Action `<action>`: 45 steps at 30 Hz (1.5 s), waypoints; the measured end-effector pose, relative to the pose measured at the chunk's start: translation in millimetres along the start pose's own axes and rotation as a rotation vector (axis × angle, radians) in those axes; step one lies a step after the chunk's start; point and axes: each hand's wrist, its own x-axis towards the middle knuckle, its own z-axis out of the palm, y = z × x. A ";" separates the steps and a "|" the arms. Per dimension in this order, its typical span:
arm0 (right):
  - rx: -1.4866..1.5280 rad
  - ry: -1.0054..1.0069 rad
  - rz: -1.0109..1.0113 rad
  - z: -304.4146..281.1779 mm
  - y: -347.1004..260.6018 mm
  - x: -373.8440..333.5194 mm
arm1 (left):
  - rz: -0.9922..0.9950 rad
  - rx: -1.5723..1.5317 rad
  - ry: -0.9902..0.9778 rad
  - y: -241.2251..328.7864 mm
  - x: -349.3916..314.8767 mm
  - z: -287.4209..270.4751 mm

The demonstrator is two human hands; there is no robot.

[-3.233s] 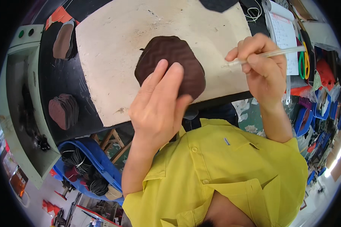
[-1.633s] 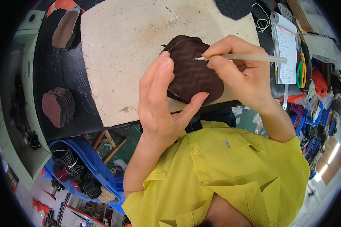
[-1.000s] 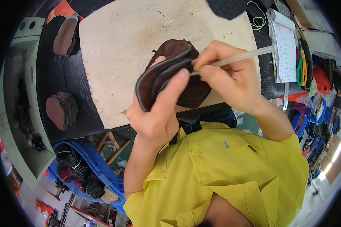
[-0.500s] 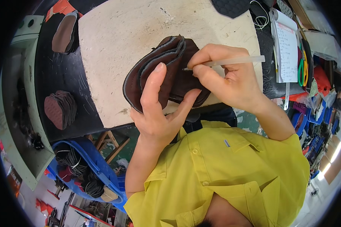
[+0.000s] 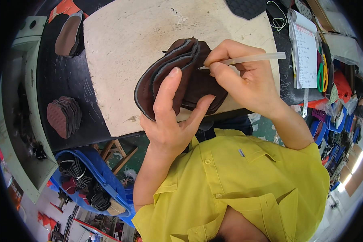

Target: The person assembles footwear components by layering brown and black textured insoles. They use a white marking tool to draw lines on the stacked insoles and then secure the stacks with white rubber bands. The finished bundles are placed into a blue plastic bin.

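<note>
A stack of dark brown padded fabric pieces with grey edges lies on a pale board. My left hand grips the stack from its near side, with the folded-back upper layers held under the index finger and the thumb spread over the lower pieces. In my right hand a slim translucent white pen is pinched between thumb and fingers. Its tip meets the exposed brown piece just right of the folded layers. Any mark under the tip is too small to make out.
Two piles of brown pieces, one long and one rounded, sit on the black table at left. A black quilted piece, a notepad and green-and-orange-handled scissors lie right. A blue bin stands below.
My right hand and the pen tip have moved slightly up and to the right across the brown piece. The stack and my left hand have shifted a little to the right.
</note>
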 end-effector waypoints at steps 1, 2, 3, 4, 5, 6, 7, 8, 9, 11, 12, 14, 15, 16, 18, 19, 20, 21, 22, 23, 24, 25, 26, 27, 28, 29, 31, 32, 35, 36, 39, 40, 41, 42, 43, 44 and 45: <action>-0.010 -0.007 0.005 -0.9 -0.5 0.6 | 0.004 0.013 0.000 0.1 0.1 -0.6; 0.022 0.024 0.025 -1.2 -2.5 1.1 | 0.008 0.026 0.001 0.2 0.2 -1.3; 0.055 0.055 0.046 -1.4 -5.4 1.5 | 0.012 0.039 0.001 0.2 0.3 -1.9; 0.087 0.085 0.067 -1.9 -6.8 1.7 | 0.009 0.033 0.001 0.2 0.0 -1.6; 0.045 0.050 0.056 -3.0 -5.2 1.1 | 0.006 0.027 0.001 -0.1 -0.8 -1.0; 0.003 0.015 0.045 -4.8 -2.3 0.0 | 0.004 0.021 0.001 -0.2 -1.5 -0.4; -0.038 -0.020 0.034 -5.8 -0.6 -0.8 | 0.003 0.028 -0.001 0.0 -2.0 -0.4; -0.013 0.005 0.072 -6.3 -2.1 -0.9 | 0.003 0.034 -0.003 0.4 -2.6 -0.4; 0.012 0.029 0.109 -7.0 -4.9 -1.0 | 0.002 0.041 -0.006 0.5 -3.1 -0.2; 0.051 0.074 0.114 -6.0 -6.5 -1.2 | 0.019 0.043 -0.007 -1.4 -4.5 0.7; 0.065 0.094 0.085 -3.6 -5.2 -1.7 | 0.027 0.044 -0.008 -1.9 -4.6 1.1; 0.021 0.071 0.063 -3.3 -2.5 -3.4 | -0.054 -0.034 -0.090 2.0 -5.7 -1.2; -0.038 0.031 0.070 -6.2 -0.4 -3.9 | -0.077 -0.037 -0.110 2.8 -6.1 -1.7; -0.099 -0.010 0.076 -9.9 1.0 -4.4 | -0.085 -0.019 -0.130 5.2 -6.3 -1.7; 0.085 0.039 0.045 -20.8 3.3 -6.1 | -0.077 0.016 -0.152 6.9 -8.7 -2.2; 0.178 0.064 0.029 -24.3 3.1 -6.1 | -0.076 0.024 -0.144 7.1 -8.9 -1.6; 0.269 0.165 0.031 -24.5 -2.7 -5.7 | -0.075 0.033 -0.136 7.1 -9.0 -1.0; 0.305 0.163 0.012 -23.3 -3.9 -6.6 | -0.085 0.024 -0.135 7.7 -8.0 -2.9; 0.342 0.163 -0.007 -22.5 -4.9 -8.1 | -0.034 0.047 -0.126 5.8 -5.6 -5.5; 0.379 0.163 -0.027 -22.0 -5.2 -9.3 | 0.017 0.071 -0.114 3.6 -3.2 -8.5; 0.388 0.080 -0.010 -20.2 0.0 -12.1 | 0.065 0.097 -0.099 1.7 -1.3 -11.9; 0.311 0.063 0.039 -17.7 -0.6 -12.4 | 0.102 0.070 -0.105 -3.3 4.8 -12.9; 0.234 0.046 0.088 -12.5 -2.5 -12.3 | 0.124 0.045 -0.121 -5.3 10.7 -15.5; 0.158 0.029 0.137 -8.1 -3.5 -11.5 | 0.141 0.031 -0.137 -5.6 13.9 -17.6; 0.154 -0.004 0.187 -3.5 -0.3 -11.0 | 0.140 0.022 -0.150 -5.1 16.7 -19.3; 0.115 0.002 0.152 -0.8 2.6 -10.6 | 0.148 0.017 -0.165 -3.7 19.5 -18.2; 0.038 0.012 0.081 3.6 8.3 -9.1 | 0.099 0.030 -0.141 1.7 18.3 -13.9; 0.023 0.053 0.026 8.1 13.2 -7.4 | 0.075 0.037 -0.128 3.3 17.8 -12.9; -0.055 0.053 -0.008 12.8 17.7 -5.4 | 0.074 0.000 -0.108 0.8 15.7 -11.7; -0.099 -0.027 0.069 5.2 10.9 -7.0 | 0.079 -0.001 -0.113 0.9 14.6 -11.5; -0.087 -0.016 0.071 4.9 14.0 -7.1 | 0.086 0.004 -0.127 1.3 12.6 -10.6; -0.062 0.030 0.034 6.1 16.1 -6.9 | 0.080 0.007 -0.129 1.3 11.6 -11.3; -0.046 0.032 0.029 6.0 16.0 -6.9 | 0.074 0.010 -0.131 1.3 11.2 -11.6; -0.030 0.034 0.024 5.8 15.8 -7.0 | 0.071 0.007 -0.122 1.5 11.7 -11.3; -0.013 0.035 0.019 5.7 15.7 -6.9 | 0.068 0.006 -0.113 2.0 12.8 -11.0; -0.017 0.051 0.013 5.7 16.3 -6.0 | 0.065 0.004 -0.104 2.4 13.6 -10.8; -0.021 0.066 0.007 5.9 17.1 -4.4 | 0.071 0.011 -0.116 2.2 13.7 -11.0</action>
